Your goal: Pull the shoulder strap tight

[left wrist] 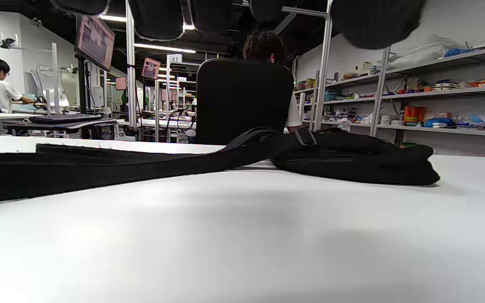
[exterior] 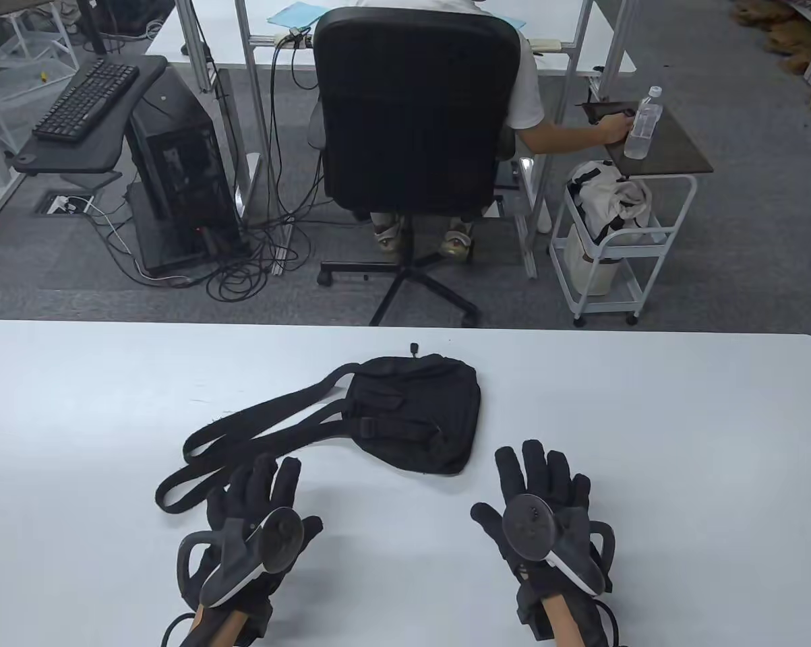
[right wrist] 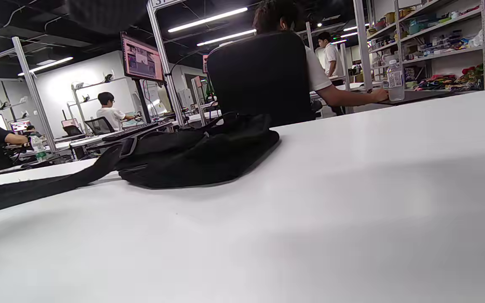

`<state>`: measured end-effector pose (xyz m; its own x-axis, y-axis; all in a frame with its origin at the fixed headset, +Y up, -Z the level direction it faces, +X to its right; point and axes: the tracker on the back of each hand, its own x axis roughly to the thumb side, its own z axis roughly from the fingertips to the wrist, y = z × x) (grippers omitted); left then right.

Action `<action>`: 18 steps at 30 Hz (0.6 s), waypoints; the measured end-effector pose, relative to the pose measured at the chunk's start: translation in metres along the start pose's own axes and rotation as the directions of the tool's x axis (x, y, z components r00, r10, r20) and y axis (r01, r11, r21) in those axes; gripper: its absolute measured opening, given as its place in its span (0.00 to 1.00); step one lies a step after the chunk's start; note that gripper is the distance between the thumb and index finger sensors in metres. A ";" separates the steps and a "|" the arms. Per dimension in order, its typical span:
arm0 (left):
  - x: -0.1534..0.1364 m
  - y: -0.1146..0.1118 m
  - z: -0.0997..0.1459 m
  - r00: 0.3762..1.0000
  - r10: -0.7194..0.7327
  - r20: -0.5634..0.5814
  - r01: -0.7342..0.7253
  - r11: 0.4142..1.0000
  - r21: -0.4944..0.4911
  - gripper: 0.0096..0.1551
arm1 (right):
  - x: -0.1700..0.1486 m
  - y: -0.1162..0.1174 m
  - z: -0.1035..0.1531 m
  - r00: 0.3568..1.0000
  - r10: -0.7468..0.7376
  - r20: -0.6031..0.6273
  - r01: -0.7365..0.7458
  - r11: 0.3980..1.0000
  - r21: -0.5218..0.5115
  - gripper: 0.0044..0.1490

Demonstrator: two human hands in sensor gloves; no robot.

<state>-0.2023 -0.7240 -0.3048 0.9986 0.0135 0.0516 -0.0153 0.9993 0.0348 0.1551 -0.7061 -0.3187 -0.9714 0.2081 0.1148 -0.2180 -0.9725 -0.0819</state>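
A black shoulder bag (exterior: 412, 411) lies flat near the middle of the white table. Its black shoulder strap (exterior: 243, 431) runs from the bag to the left in a long loop, with a buckle (exterior: 368, 426) on the bag's left side. My left hand (exterior: 260, 502) lies palm down with fingers spread, its fingertips at the near run of the strap; I cannot tell whether they touch it. My right hand (exterior: 540, 499) lies flat and spread on the table, apart from the bag's near right corner. The left wrist view shows the strap (left wrist: 99, 168) and bag (left wrist: 352, 162). The right wrist view shows the bag (right wrist: 200, 155).
The white table (exterior: 648, 438) stretches bare to the right and left of the bag. Beyond its far edge a person sits in a black office chair (exterior: 415, 108). A white cart (exterior: 614, 249) stands at the right, a computer tower (exterior: 176, 175) at the left.
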 end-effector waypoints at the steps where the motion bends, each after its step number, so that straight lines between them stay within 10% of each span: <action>1: -0.001 0.000 0.000 1.000 0.004 -0.002 -0.004 1.000 0.001 0.52 | 0.000 0.000 0.000 1.000 -0.003 0.003 0.003 1.000 0.001 0.53; 18: -0.010 -0.001 -0.002 0.999 0.037 0.010 -0.037 0.999 -0.027 0.51 | 0.005 0.006 0.002 0.999 0.019 0.033 -0.019 1.000 0.012 0.52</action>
<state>-0.2120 -0.7255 -0.3070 0.9968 0.0500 0.0626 -0.0505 0.9987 0.0063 0.1488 -0.7112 -0.3170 -0.9716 0.1861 0.1462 -0.1981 -0.9776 -0.0717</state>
